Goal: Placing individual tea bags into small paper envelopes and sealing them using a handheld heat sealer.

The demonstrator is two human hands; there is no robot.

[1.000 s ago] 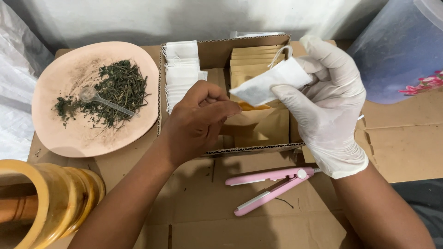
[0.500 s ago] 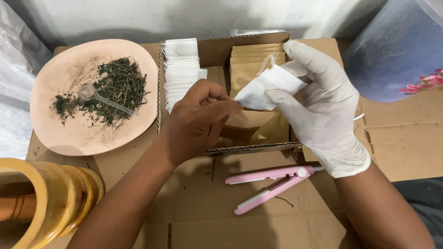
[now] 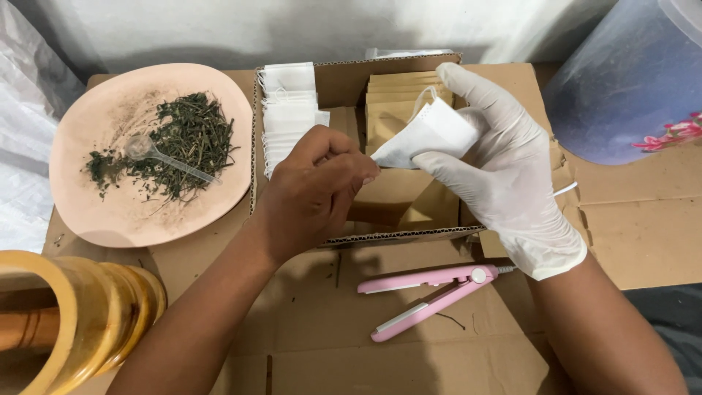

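Paper makes up the one small white sachet (image 3: 428,135) in hand, held over the open cardboard box (image 3: 344,88), tilted, with a thin loop of string at its top. The right hand (image 3: 504,175), in one white glove, has its grip closed on the sachet's right end, thumb below and fingers above. The left hand (image 3: 314,194), bare, sits just beside the sachet's lower left corner with its fingertips pinched together; whether that grip touches the paper cannot be told. The box holds two stacks: a row of white sachets (image 3: 289,110) on the left, too many and too close to count, and a row of brown paper envelopes (image 3: 398,99) on the right, about five edges showing behind the sachet. In front of the box lies one pink hinged sealer (image 3: 431,292), its two arms spread apart, on flattened cardboard (image 3: 307,322) that covers the tabletop. Left of the box stands one pink plate (image 3: 80,212) bearing a heap of dried green herb (image 3: 186,139) and one clear plastic spoon (image 3: 157,157). At the lower left corner is one yellow wooden mortar (image 3: 88,314). At the upper right, one bluish plastic tub (image 3: 621,80).
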